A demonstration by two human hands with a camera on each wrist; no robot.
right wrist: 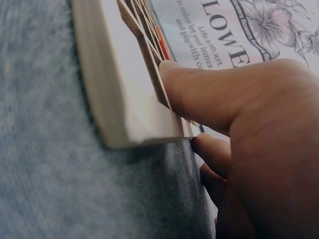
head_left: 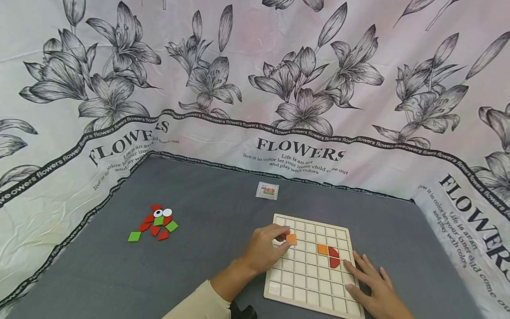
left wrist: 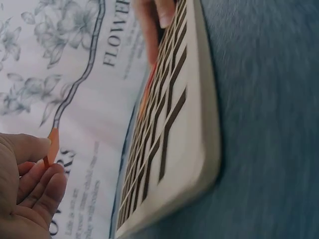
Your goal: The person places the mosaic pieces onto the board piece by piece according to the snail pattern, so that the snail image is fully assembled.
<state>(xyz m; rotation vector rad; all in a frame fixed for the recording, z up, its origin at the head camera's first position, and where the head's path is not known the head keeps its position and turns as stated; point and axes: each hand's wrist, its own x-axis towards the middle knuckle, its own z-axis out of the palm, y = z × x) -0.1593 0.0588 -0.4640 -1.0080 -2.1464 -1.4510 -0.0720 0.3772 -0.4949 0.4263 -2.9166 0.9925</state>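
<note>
Pieces [head_left: 155, 230] in red, green and white lay far left, unplaced, so we judged most work remained. Our left hand [head_left: 260, 249] pinched an orange tile [head_left: 292, 239] over the grid board [head_left: 312, 283]; we saw one orange square [head_left: 322, 249] and two red pieces [head_left: 334, 263] laid. Our right hand [head_left: 372, 285] rested, fingers spread, at the right edge.

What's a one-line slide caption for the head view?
Left hand pinches an orange tile over the gridded board; right hand touches the board's right side.
</note>
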